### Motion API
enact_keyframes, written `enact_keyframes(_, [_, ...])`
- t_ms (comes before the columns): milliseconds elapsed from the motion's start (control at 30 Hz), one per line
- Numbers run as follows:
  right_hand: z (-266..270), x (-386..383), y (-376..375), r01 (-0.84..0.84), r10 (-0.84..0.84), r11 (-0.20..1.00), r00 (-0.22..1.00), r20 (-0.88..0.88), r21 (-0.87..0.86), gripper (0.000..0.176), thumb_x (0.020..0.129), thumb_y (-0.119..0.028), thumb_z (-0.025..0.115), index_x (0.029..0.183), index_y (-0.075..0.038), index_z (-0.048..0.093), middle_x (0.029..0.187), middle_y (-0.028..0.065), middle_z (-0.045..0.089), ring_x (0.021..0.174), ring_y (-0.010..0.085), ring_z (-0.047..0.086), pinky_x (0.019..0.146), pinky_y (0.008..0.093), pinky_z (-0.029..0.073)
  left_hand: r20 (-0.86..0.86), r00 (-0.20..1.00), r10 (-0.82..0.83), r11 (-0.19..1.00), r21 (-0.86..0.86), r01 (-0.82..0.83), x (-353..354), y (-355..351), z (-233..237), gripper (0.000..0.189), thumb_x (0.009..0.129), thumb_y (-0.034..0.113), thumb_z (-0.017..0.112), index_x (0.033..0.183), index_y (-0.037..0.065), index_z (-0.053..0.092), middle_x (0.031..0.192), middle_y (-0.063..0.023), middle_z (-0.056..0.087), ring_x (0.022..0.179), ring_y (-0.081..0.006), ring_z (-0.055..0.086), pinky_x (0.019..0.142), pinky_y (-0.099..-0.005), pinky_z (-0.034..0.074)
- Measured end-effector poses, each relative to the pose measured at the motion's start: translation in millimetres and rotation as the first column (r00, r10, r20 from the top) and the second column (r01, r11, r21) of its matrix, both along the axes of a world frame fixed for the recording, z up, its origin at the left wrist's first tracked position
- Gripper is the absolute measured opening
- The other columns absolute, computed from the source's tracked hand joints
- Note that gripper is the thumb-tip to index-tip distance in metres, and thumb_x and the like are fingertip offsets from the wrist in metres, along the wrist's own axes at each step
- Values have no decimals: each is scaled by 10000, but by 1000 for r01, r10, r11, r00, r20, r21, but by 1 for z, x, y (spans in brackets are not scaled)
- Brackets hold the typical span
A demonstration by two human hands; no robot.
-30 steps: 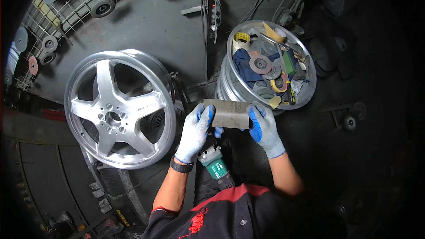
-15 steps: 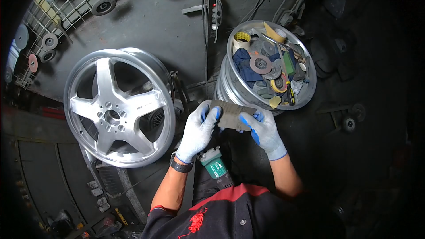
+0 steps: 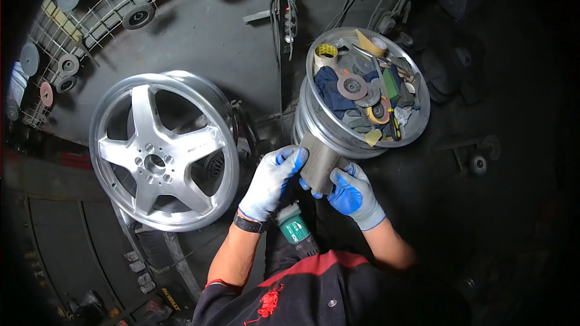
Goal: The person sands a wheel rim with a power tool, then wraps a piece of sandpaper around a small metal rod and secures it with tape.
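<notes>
A grey-brown sheet of sandpaper point(image 3: 321, 163) is held in front of my body, bent over into a curve. My left hand point(image 3: 270, 184), in a white and blue work glove, pinches its left edge between thumb and fingers. On the opposite side, my gloved right hand point(image 3: 359, 198) grips the lower right edge, its blue palm partly showing. Left of my hands stands a silver alloy wheel point(image 3: 145, 115) with its spoked face towards me. Below the left hand, close to my body, is a green power tool point(image 3: 294, 226).
An upturned wheel rim point(image 3: 315, 125) at the right holds abrasive discs point(image 3: 351, 86), tape rolls point(image 3: 325, 54), a screwdriver and rags. More discs point(image 3: 139, 16) hang on a wire grid at the upper left. Cables point(image 3: 283, 24) hang down at the back.
The sandpaper has turned from lying crosswise to standing more upright and is now curved over. My right hand has moved slightly down and its palm has rolled into view.
</notes>
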State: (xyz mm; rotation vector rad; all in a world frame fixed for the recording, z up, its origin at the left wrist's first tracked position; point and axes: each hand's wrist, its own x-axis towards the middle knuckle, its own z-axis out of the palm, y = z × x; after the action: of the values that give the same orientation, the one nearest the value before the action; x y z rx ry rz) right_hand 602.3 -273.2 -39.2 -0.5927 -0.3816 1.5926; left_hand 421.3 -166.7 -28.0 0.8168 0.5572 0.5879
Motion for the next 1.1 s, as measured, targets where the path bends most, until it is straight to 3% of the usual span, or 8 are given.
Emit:
enact_keyframes(200, [-2,16,-6,-66,63,997,995,82,38,422,967,-32,666,1380,8,586,1270,89,678,1148,186,663,991,351,542,189,979,-72,962,-244,118,2,-1,-6,379,1052,379,642,1062,4,697,810,-73,702,673,-148,646,607,-260,498])
enact_keyframes(300, [41,30,-2,-231,136,971,752,645,64,446,910,-41,763,1327,23,620,1219,82,689,1088,144,643,977,323,527,-430,891,146,685,694,223,1,1,12,309,1051,306,636,1007,7,701,813,-125,678,734,-208,684,649,-397,500])
enact_keyframes(400, [58,27,-4,-148,69,989,462,884,0,328,922,-84,775,1221,12,682,1112,73,716,1016,134,653,939,313,529,-410,876,252,344,885,315,3,-6,18,242,1020,247,667,1049,7,692,777,-161,606,711,-213,635,675,-376,493])
enact_keyframes(467, [43,29,-7,-84,83,995,468,880,-49,239,938,-122,776,1129,7,714,975,41,712,908,94,636,835,293,525,-454,870,192,401,845,353,5,-8,16,239,1022,236,678,1040,-1,698,773,-83,622,721,-144,590,678,-329,482])
enact_keyframes(567, [36,32,-11,52,31,996,615,788,-79,127,971,-109,736,1014,7,709,878,-6,667,823,26,568,693,254,447,-457,889,-19,916,349,198,4,-8,17,257,1006,241,724,1059,-11,716,888,54,647,805,-35,544,713,-238,461])
enact_keyframes(767, [33,22,-20,102,-44,969,968,249,-225,166,979,-112,724,1081,19,716,933,-1,693,889,51,611,782,241,488,-254,962,-101,969,195,153,7,-19,27,283,979,214,745,1151,-10,720,924,36,672,830,-43,552,766,-226,453])
enact_keyframes(933, [25,22,-27,308,-239,951,665,708,32,175,977,-108,723,1110,5,721,982,21,718,910,63,625,824,253,502,-552,831,-72,865,380,328,10,-31,35,260,955,246,758,890,13,663,835,8,672,713,-71,543,672,-282,488])
enact_keyframes(1100, [41,14,-26,258,-215,933,958,188,-249,217,1028,-130,640,1193,-6,705,1097,74,736,1022,149,712,921,308,567,-312,940,-141,881,392,263,14,-29,24,228,1010,229,698,1041,3,711,830,12,640,792,-59,541,718,-262,458])
